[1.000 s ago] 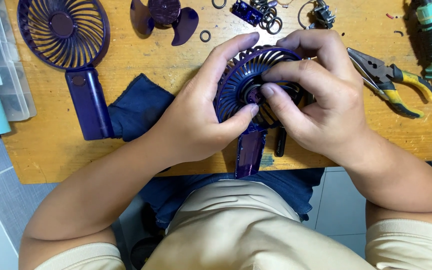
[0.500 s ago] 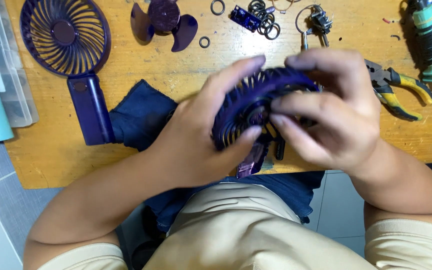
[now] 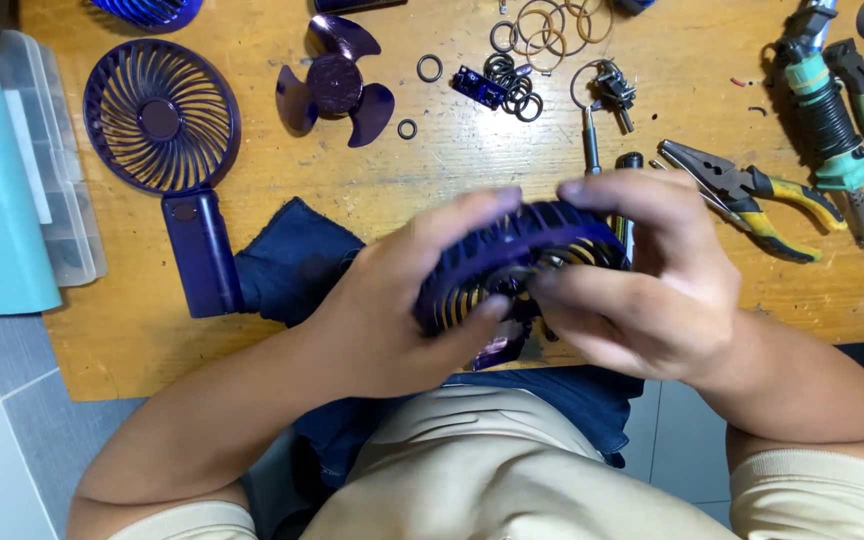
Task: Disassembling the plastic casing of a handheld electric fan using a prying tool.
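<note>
Purple fan head point(image 3: 512, 255), a round slatted plastic shell, sits between both hands above the near edge of the wooden table point(image 3: 282, 170). The left hand point(image 3: 402, 310) cups its left rim, with the fingers curled over the top and the thumb pressed to the front grille. The right hand point(image 3: 642, 290) clasps the right side, with the fingertips point(image 3: 582, 190) hooked over the upper rim and the thumb laid across the centre. Both hands are closed on it.

It looks light and hollow, and stiff at the outer ring. The thin ribs would probably flex or snap under a hard pinch. Smooth plastic like this may slip, so the thicker rim and hub seem the safer places to grip. A short purple stub hangs below the shell, mostly hidden by the palms.

Beyond the left hand lie a dark blue cloth point(image 3: 292, 260) and a second purple fan point(image 3: 162, 115), face up on its handle. A loose fan blade point(image 3: 337, 85) lies farther out. Past the fingertips are small rings point(image 3: 517, 85) and a screwdriver point(image 3: 590, 135). Yellow-handled pliers point(image 3: 752, 190) lie just outside the right hand, and a green-gripped tool point(image 3: 827, 110) rests farther off.
</note>
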